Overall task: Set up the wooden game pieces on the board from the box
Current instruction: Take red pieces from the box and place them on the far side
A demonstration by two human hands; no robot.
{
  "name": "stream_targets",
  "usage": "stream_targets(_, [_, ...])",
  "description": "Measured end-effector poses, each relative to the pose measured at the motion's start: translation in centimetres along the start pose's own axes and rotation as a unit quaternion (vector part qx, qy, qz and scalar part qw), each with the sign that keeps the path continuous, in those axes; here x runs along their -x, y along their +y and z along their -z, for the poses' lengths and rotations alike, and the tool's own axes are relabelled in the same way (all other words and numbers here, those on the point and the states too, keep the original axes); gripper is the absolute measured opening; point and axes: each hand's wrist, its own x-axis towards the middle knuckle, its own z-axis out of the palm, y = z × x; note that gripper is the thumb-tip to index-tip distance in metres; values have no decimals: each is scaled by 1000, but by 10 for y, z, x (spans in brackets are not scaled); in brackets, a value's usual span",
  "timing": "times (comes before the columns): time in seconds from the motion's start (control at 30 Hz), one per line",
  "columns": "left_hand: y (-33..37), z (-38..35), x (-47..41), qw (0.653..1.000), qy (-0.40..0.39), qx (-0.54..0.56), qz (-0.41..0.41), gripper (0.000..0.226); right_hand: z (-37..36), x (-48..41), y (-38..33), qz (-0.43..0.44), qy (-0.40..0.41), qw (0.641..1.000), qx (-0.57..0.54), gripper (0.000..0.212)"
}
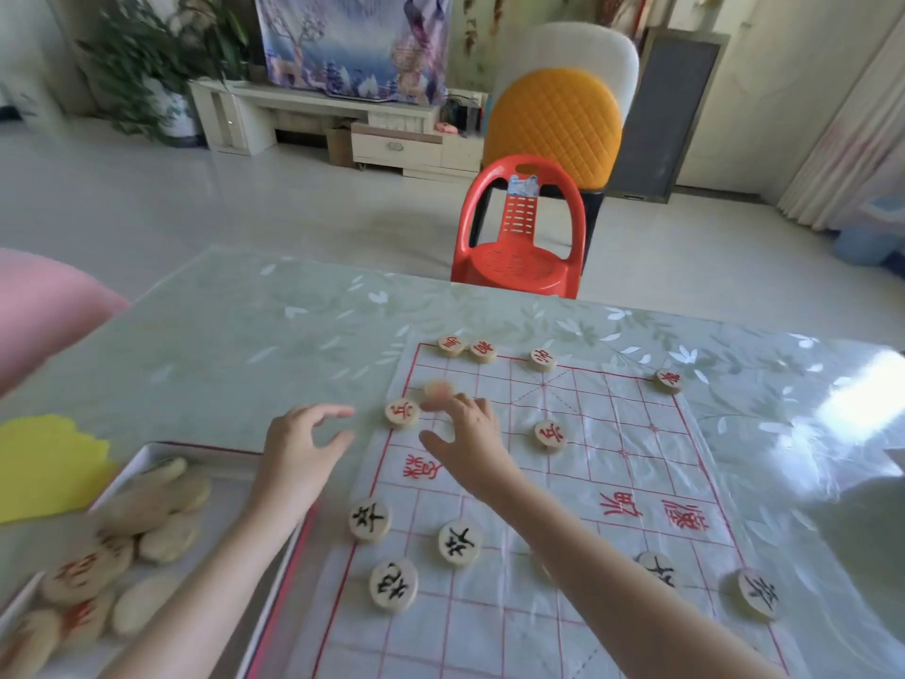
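A: When you look at the right hand (465,443), what is it doing?

B: It reaches out over the board (612,433). Its fingers are stretched out, and the tips touch a round piece (439,392). The thumb sticks out to the side, away from the piece. So I think it pushes the piece and does not pinch it. The piece is blurry, so I am not sure.

A: Where is that piece?

B: On the far half of the board, near the left edge, just beside a red-marked piece (401,413).

A: Why there?

B: I think it has to sit right where the red lines cross. Red ones go on the far side, like the back row (450,345). The black pieces (369,519) sit on the near side.

A: And the left hand (303,448)?

B: It hangs over the table (245,335), between the box (147,450) and the board. Its fingers are loosely bent and hold nothing. Maybe it waits near the box so it can fetch the next one fast.

A: Are many left?

B: Yes, a heap of pieces (161,507) lies in the box, some face down. I guess less than half the job is done.
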Motion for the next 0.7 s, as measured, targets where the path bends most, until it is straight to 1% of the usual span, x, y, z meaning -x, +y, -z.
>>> stream_targets(0.13, [-39, 57, 35, 998, -6, 33, 45, 32, -25, 35, -44, 42, -53, 998, 4, 38])
stream_targets(0.23, [-69, 89, 55, 998, -9, -2, 65, 41, -46, 52, -79, 73, -94, 993, 5, 38])
stream_targets(0.33, [-88, 110, 68, 996, -1, -58, 67, 37, -71, 60, -106, 93, -118, 989, 13, 39])
stream_targets(0.43, [-102, 127, 84, 991, -2, -98, 89, 34, -98, 71, -126, 102, -163, 981, 33, 43])
stream_targets(0.5, [-108, 137, 94, 985, 4, -147, 88, 30, -116, 78, -136, 116, -192, 973, 50, 46])
stream_targets(0.6, [-115, 147, 102, 978, -6, -187, 93, 28, -141, 86, -143, 138, -207, 966, 66, 51])
stream_targets(0.7, [-118, 147, 104, 976, -4, -195, 101, 33, -158, 88, -145, 145, -189, 967, 85, 55])
